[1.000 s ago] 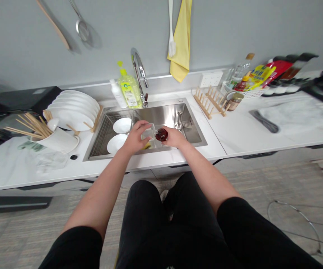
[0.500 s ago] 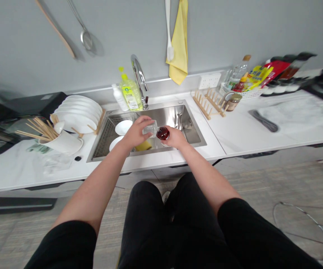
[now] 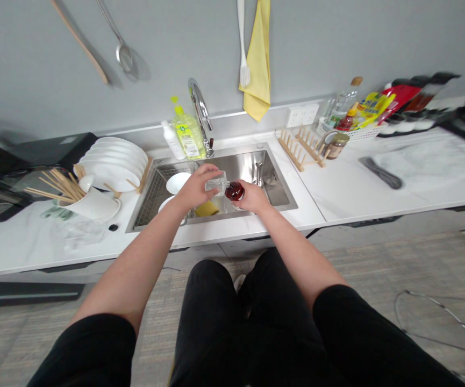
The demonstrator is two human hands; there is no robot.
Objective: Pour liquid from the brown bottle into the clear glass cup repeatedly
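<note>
Over the steel sink [image 3: 292,206], my left hand [image 3: 200,187] grips a clear container [image 3: 215,184] that lies tilted on its side. My right hand [image 3: 253,196] is wrapped round a small container of dark red liquid [image 3: 234,191], its end close against the clear one. Whether liquid passes between them is too small to tell. Below my left hand, a yellow cloth or sponge [image 3: 207,209] lies in the sink. White bowls [image 3: 178,183] sit in the wire rack at the sink's left side, one partly hidden by my left forearm.
Behind the sink stand the faucet [image 3: 200,110] and a yellow-green soap bottle [image 3: 190,135]. At left are stacked white plates [image 3: 111,161] and a chopstick holder [image 3: 91,206]. A wooden rack [image 3: 302,149], a jar [image 3: 337,146] and a white basket [image 3: 365,133] stand at right.
</note>
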